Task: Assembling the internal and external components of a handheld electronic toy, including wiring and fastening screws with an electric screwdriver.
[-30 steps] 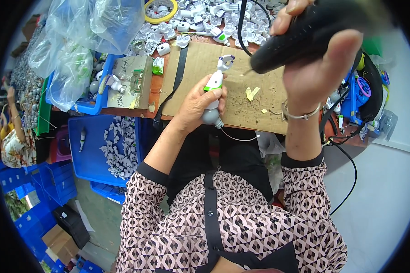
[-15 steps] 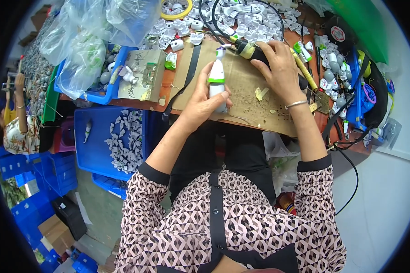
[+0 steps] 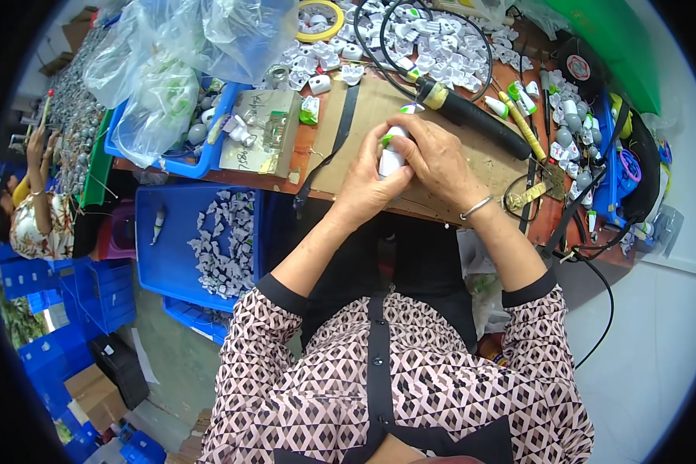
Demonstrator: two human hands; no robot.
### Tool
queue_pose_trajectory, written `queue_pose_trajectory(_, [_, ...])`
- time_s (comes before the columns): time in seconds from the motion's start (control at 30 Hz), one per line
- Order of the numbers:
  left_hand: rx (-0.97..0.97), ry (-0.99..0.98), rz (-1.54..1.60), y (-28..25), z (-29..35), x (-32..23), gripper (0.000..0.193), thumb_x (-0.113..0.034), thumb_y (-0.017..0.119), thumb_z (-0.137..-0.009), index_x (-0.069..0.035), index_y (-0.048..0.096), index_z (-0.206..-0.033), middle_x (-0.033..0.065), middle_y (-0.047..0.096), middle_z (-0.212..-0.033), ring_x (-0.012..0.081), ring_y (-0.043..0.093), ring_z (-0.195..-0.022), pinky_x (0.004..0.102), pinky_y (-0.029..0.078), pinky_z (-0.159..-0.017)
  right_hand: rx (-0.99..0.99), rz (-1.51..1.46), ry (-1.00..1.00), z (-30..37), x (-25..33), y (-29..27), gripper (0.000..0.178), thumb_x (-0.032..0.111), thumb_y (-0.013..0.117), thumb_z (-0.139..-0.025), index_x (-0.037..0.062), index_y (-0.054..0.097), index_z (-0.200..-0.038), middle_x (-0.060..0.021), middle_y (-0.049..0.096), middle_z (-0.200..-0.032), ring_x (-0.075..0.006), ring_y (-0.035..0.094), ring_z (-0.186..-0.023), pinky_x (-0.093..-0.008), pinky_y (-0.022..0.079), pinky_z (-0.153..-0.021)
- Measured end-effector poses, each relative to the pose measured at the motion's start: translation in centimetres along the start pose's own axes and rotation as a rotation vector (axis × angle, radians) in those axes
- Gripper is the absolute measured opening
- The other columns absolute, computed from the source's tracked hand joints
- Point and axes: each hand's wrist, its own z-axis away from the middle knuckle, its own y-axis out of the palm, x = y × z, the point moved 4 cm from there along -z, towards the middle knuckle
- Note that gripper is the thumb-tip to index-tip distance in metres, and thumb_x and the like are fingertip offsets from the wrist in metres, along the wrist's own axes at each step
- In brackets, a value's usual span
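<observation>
A white plastic piece with green trim [image 3: 392, 160], bottle-shaped, is between my hands above a cardboard sheet [image 3: 340, 166]. My left hand [image 3: 367, 182] is closed around its lower side. Fingers of my right hand [image 3: 441, 158] wrap over its top and right side, hiding much of it. A black cylindrical power tool [image 3: 483, 125], like an electric screwdriver with a yellowish collar, lies on the cardboard beyond my right hand. Its cord loops away at the back.
White plastic parts [image 3: 441, 46] are heaped at the back beside a roll of yellow tape [image 3: 340, 23]. A yellow-handled tool [image 3: 524, 127] lies right. Blue bins [image 3: 151, 255] stand left and below. Another person [image 3: 39, 209] sits far left.
My right hand has let go of the black power tool and moved left onto the white and green piece. The tool now lies on the cardboard. The piece is more covered by my hands.
</observation>
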Motion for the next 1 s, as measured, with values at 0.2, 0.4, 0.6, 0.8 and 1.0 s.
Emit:
queue_pose_trajectory(0.2, [0.136,-0.197,-0.116,-1.0,-0.4,0.0,0.049,-0.017,0.061,-0.081,0.001,0.039,-0.121,0.0098,0.06,-0.09,0.0142,0.062,-0.071,0.0285,0.049,-0.064,0.224,0.291,-0.17,-1.1,1.1,0.4,0.021,0.023,0.056,-0.087,0.0032,0.051,-0.088,-0.0151,0.062,-0.074,-0.0325,0.062,-0.073,-0.0433,0.048,-0.066])
queue_pose_trajectory(0.4, [0.231,-0.235,0.096,-1.4,0.0,-1.1,0.04,-0.014,0.053,-0.086,0.0,0.039,-0.121,0.0066,0.056,-0.082,0.0147,0.062,-0.066,0.029,0.051,-0.062,0.258,0.263,-0.338,-1.5,0.4,0.7,0.017,0.018,0.056,-0.086,0.0018,0.053,-0.091,-0.0171,0.062,-0.075,-0.0331,0.063,-0.072,-0.0421,0.049,-0.063])
queue_pose_trajectory(0.6, [0.151,-0.292,0.346,-2.6,0.3,-0.9,0.043,-0.019,0.052,-0.089,0.0,0.036,-0.124,0.0051,0.054,-0.083,0.0153,0.061,-0.069,0.0314,0.054,-0.064,-0.074,0.08,-0.193,0.6,-2.1,-1.5,0.025,0.006,0.057,-0.086,0.0031,0.056,-0.11,-0.0175,0.062,-0.09,-0.0323,0.062,-0.079,-0.0376,0.05,-0.07])
queue_pose_trajectory(0.8, [0.263,-0.28,0.518,-3.1,0.3,-1.2,0.049,-0.024,0.054,-0.088,0.001,0.036,-0.127,0.0055,0.053,-0.083,0.0161,0.061,-0.07,0.034,0.054,-0.066,-0.025,0.582,-0.282,2.8,-1.6,-2.1,0.038,0.006,0.063,-0.077,0.0127,0.06,-0.114,-0.0106,0.054,-0.108,-0.0272,0.054,-0.1,-0.0364,0.045,-0.084])
queue_pose_trajectory(1.0, [0.322,-0.252,0.531,-2.9,0.6,-1.1,0.045,-0.03,0.049,-0.092,0.001,0.041,-0.124,0.0061,0.053,-0.08,0.0161,0.06,-0.065,0.0342,0.054,-0.064,-0.182,0.257,-0.105,1.2,-0.8,-2.5,0.034,0.017,0.065,-0.08,0.0097,0.058,-0.113,-0.0103,0.059,-0.097,-0.0258,0.058,-0.085,-0.0355,0.046,-0.074])
